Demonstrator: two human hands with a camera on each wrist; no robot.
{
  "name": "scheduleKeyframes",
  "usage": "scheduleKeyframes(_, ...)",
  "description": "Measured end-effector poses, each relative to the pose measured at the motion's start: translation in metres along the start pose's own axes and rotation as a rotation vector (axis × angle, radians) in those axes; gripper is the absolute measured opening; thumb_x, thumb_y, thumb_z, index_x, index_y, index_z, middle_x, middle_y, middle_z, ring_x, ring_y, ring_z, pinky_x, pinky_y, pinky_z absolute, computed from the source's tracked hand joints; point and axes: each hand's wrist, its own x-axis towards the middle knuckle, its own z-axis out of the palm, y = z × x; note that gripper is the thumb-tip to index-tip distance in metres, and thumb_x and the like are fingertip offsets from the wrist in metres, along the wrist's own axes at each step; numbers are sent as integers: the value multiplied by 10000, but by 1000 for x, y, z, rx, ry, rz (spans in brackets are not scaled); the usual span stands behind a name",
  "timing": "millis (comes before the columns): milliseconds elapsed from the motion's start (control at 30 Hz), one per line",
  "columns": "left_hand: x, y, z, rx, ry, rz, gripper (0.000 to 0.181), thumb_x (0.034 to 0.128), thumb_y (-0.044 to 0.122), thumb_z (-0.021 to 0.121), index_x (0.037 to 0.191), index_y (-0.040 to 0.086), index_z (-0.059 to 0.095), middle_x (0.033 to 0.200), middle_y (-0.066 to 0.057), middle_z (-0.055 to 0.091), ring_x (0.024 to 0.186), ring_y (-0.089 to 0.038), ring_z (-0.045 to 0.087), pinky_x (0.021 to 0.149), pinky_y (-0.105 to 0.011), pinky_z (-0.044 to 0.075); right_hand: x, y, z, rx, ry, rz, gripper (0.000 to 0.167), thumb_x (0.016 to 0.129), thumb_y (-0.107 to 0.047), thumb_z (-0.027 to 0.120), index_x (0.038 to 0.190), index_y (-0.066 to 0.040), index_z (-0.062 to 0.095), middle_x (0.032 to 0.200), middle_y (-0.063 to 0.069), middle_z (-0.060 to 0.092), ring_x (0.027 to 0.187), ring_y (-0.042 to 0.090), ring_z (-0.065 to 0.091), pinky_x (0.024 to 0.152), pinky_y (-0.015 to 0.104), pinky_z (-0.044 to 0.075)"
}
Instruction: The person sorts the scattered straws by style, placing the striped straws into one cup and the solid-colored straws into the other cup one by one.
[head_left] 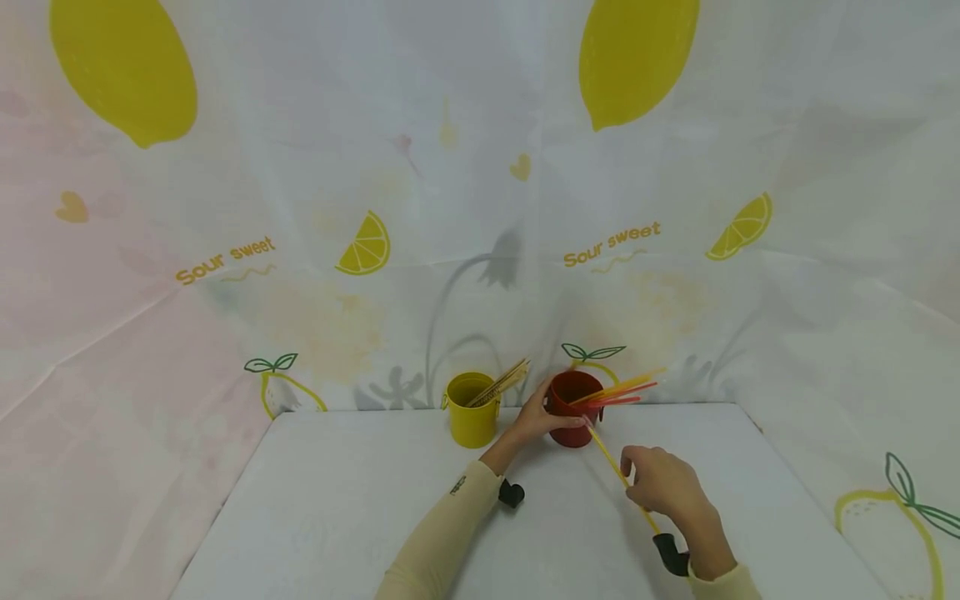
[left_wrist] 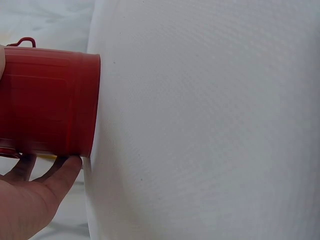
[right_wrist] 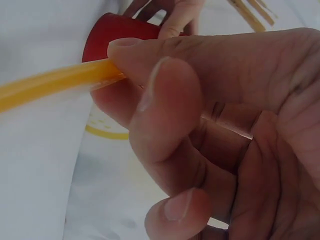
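Note:
My left hand (head_left: 534, 418) grips a small red metal bucket (head_left: 574, 437), thumb across its front and fingers around the far side. In the left wrist view, the bucket (left_wrist: 47, 100) stands on the white surface with fingertips (left_wrist: 67, 172) against its wall. Yellow and pinkish-red straws (head_left: 626, 389) lean out of it to the right. In front, my right hand (head_left: 663, 483) pinches a yellow straw (head_left: 606, 454) in clear wrapping. Close up in the right wrist view, thumb and index finger hold the straw (right_wrist: 50, 86); the other fingers curl loosely.
Left of the red bucket stands a yellow bucket (head_left: 472, 429) with several thin wooden sticks (head_left: 501, 385) leaning right. Both buckets are near the back edge of the white table (head_left: 360, 508). A lemon-printed cloth (head_left: 450, 208) hangs behind. Black elbow-shaped pieces (head_left: 512, 493) sit by both wrists.

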Motion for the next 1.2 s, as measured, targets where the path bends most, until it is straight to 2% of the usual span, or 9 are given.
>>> scheduleKeyframes(167, 0, 0, 1, 10, 19, -36, 758, 797, 273, 849, 1430, 333, 438, 1345, 138, 511, 1224, -137, 452, 1005, -408, 448, 2, -3, -4, 27, 35, -32, 203, 731, -16, 733, 850, -128, 613, 662, -34, 554, 573, 142, 498, 499, 334, 416)
scheduleKeyframes(600, 2, -2, 1, 14, 17, -54, 774, 792, 331, 849, 1439, 336, 426, 1371, 121, 497, 1260, -167, 441, 1019, -435, 437, 3, -10, -13, 65, 127, -94, 197, 804, -64, 739, 954, -115, 622, 701, -48, 599, 564, 126, 492, 495, 319, 423)
scheduleKeyframes(900, 2, 0, 0, 2, 14, -52, 754, 792, 301, 852, 1421, 344, 438, 1335, 155, 512, 1242, -149, 451, 1017, -438, 433, 8, -14, -17, 74, 291, -144, 228, 825, -80, 751, 996, -117, 605, 747, -53, 657, 560, 109, 480, 498, 304, 407)
scheduleKeyframes(1067, 2, 0, 0, 0, 18, -48, 759, 786, 286, 857, 1420, 336, 444, 1325, 156, 522, 1230, -144, 461, 1013, -438, 434, 9, -18, -19, 80, 409, -178, 216, 851, -91, 739, 1030, -106, 618, 806, -12, 701, 542, 88, 477, 480, 284, 409)
scheduleKeyframes(1200, 2, 0, 0, 2, 16, -40, 756, 786, 279, 858, 1418, 336, 448, 1329, 148, 522, 1225, -139, 465, 1009, -439, 438, 11, -22, -21, 105, 464, -180, 225, 862, -95, 738, 1057, -101, 627, 833, 13, 713, 516, 87, 483, 450, 272, 404)
